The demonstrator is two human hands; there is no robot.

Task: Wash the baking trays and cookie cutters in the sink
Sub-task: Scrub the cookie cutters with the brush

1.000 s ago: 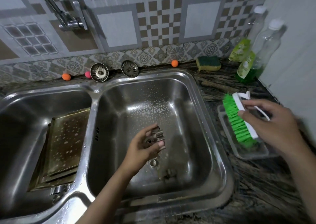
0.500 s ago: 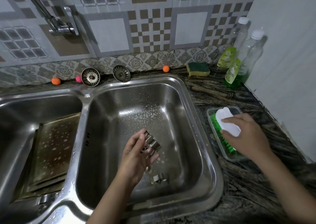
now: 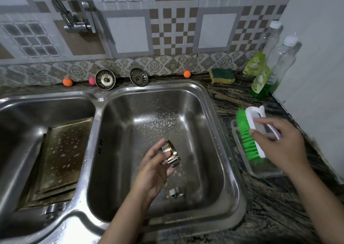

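The left hand is raised over the right basin of the steel sink, its fingers and thumb curled round a small bunch of metal cookie cutters that stick out past the fingertips. Just below that hand, on the basin floor, lies another cutter, apart from the held ones. Well away to the left of the left hand, in the other basin, stacked baking trays lean at a tilt, their surfaces spotted with suds. The right hand is out over the dark countertop to the right of the sink, gripping the white handle of a scrub brush whose green bristles face toward the sink; under brush and hand sits a clear shallow container. Beyond the right hand, by the wall, stand two bottles with green liquid and a yellow-green sponge. Beyond the left hand, along the tiled backsplash, two sink strainers lean upright, and a tap is fixed to the wall above
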